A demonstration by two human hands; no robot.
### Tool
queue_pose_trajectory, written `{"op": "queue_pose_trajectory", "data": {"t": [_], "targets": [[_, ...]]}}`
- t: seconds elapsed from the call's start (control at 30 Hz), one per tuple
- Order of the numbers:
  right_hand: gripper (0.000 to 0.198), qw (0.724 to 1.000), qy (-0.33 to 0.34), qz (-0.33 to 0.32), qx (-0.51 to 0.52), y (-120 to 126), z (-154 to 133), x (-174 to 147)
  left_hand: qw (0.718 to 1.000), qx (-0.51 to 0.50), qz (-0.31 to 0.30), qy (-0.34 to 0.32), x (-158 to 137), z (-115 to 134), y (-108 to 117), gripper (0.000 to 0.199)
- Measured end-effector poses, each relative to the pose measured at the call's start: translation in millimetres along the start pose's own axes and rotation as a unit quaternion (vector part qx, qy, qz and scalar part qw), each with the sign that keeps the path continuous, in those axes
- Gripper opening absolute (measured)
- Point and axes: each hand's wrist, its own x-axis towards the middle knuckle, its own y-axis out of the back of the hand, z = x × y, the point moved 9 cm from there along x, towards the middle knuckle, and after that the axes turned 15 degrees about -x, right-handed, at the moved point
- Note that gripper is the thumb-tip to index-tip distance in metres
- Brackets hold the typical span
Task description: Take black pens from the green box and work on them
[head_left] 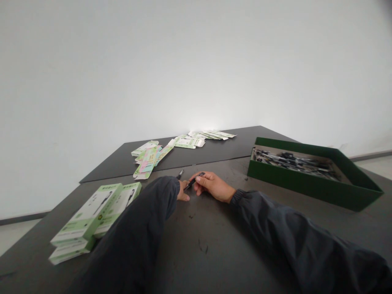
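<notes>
At the left edge of the dark surface (220, 261), printed boxes (88, 210) in white and green are stacked, one lying partly over another and one alongside. Their broad faces are down, presumably for stability, and they sit beside the left forearm, within easy reach.

Behind them, a loose pile of flattened cartons (150, 161) overlaps at several angles; the position, beyond the hands, appears chosen to hold the card away from the handling area. Further right along the rear, a row of flat card sleeves (190, 141) fans out towards the wall, probably set there for the same reason.

At the centre, the left hand (183, 192) is low, partly hidden by its cuff. A second pen (180, 174) projects just beyond it; I cannot tell whether the left grip is closed on that pen. Immediately right, a dark pen (196, 179) slants between the hands. The right hand (214, 185) has its grip clamped on this pen, thumb against fingers, which seems to control its angle while one end meets the left fingers.

At the right, a green open-topped box (306, 192) contains many loose pens (294, 163); its walls evidently prevent rolling.
</notes>
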Motion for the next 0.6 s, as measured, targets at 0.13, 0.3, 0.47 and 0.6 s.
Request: {"op": "queue_pose_trajectory", "data": {"t": [0.13, 0.3, 0.47, 0.6], "targets": [[0.036, 1.0, -0.004, -0.003, 0.006, -0.8, 1.4, 0.4, 1.0, 0.004, 0.003, 0.008, -0.7, 0.5, 0.0, 0.071], [0.037, 1.0, -0.006, 0.0, 0.001, -0.7, 1.7, 0.9, 1.0, 0.01, -0.003, 0.008, -2.9, 3.3, -0.6, 0.072], [0.036, 1.0, -0.001, -0.003, -0.005, -1.4, -1.5, 0.2, 1.0, 0.005, 0.003, 0.022, -1.3, -0.9, -1.2, 0.075], [0.036, 1.0, -0.002, -0.004, 0.0, -1.3, -0.8, 0.6, 0.999, 0.014, 0.012, 0.037, 2.5, -7.6, -0.5, 0.078]]}}
